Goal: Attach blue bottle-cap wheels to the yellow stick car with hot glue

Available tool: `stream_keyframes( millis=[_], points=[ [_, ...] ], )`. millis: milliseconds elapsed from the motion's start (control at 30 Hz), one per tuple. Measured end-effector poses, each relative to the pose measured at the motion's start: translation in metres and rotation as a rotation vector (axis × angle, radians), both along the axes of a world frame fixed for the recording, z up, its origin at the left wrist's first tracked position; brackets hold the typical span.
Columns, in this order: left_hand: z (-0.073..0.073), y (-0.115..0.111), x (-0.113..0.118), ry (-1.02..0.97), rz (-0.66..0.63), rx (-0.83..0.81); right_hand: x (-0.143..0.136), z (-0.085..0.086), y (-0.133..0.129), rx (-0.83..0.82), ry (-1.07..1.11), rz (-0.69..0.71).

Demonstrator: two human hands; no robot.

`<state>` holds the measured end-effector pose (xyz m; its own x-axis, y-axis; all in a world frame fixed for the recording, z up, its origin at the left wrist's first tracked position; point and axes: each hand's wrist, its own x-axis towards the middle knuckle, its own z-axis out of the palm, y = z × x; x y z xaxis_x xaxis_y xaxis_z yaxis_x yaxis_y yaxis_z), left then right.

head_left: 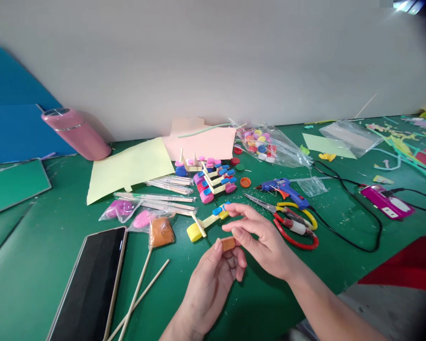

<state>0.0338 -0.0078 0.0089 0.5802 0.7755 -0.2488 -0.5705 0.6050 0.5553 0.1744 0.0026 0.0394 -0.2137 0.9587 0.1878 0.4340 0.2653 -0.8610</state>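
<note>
My left hand point(216, 279) pinches a small orange-brown block of modelling clay point(228, 244) between thumb and fingers, palm turned up. Above it hovers my right hand point(261, 234), fingers stretched out and slightly apart; whether its fingertips touch the block I cannot tell. Just beyond the hands lies a small yellow clay piece with pale sticks and blue ovals point(197, 230), its far end partly behind my right fingers. To the left is a wrapped lump of orange-brown clay point(162, 232). Two thin wooden sticks point(138, 293) cross nearer to me.
A phone point(88, 284) lies at left, a pink bottle point(78, 132) behind it. Similar stick-and-clay pieces point(215, 180) and a bag of coloured caps point(261, 144) are at the back. Scissors point(294, 222), a blue glue gun point(284, 189) and its black cable point(362, 203) lie right.
</note>
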Motion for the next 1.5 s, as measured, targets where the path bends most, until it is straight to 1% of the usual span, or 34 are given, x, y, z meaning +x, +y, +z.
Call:
stream_keyframes(
  millis=[100,233,367,467,567,700,833,1000,1167,1267,1367,1500],
  points=[
    [0.001,0.0,-0.001,-0.002,0.001,-0.032,0.003,0.001,-0.001,-0.02,-0.008,-0.021],
    [0.002,0.001,0.0,-0.01,0.01,-0.059,0.005,-0.001,-0.002,-0.046,-0.035,0.001],
    [0.001,0.001,0.001,-0.001,0.025,-0.068,0.005,-0.001,-0.003,-0.039,-0.043,0.016],
    [0.001,0.001,0.001,0.018,0.067,-0.071,0.007,0.001,-0.002,-0.018,-0.062,0.006],
    [0.002,0.001,-0.001,0.102,0.115,-0.043,0.01,0.001,-0.001,0.005,-0.109,0.016],
    [0.002,0.002,-0.002,0.247,0.111,0.036,0.014,-0.001,-0.001,0.042,-0.158,0.044],
    [-0.001,0.001,-0.002,0.306,0.126,0.069,0.014,-0.003,-0.003,0.071,-0.16,0.046],
    [-0.003,0.0,-0.003,0.293,0.141,0.035,0.012,-0.005,-0.005,0.072,-0.162,0.08],
    [-0.001,0.001,-0.003,0.281,0.158,0.034,0.01,-0.009,-0.008,0.069,-0.155,0.053],
    [-0.001,0.001,-0.002,0.213,0.177,-0.017,0.007,-0.011,-0.008,0.086,-0.129,0.035],
    [0.0,0.001,-0.002,0.145,0.192,-0.073,0.007,-0.011,-0.007,0.084,-0.123,0.047],
    [0.0,0.001,-0.003,0.21,0.147,0.029,0.009,-0.01,-0.007,0.063,-0.137,0.073]
  ],
)
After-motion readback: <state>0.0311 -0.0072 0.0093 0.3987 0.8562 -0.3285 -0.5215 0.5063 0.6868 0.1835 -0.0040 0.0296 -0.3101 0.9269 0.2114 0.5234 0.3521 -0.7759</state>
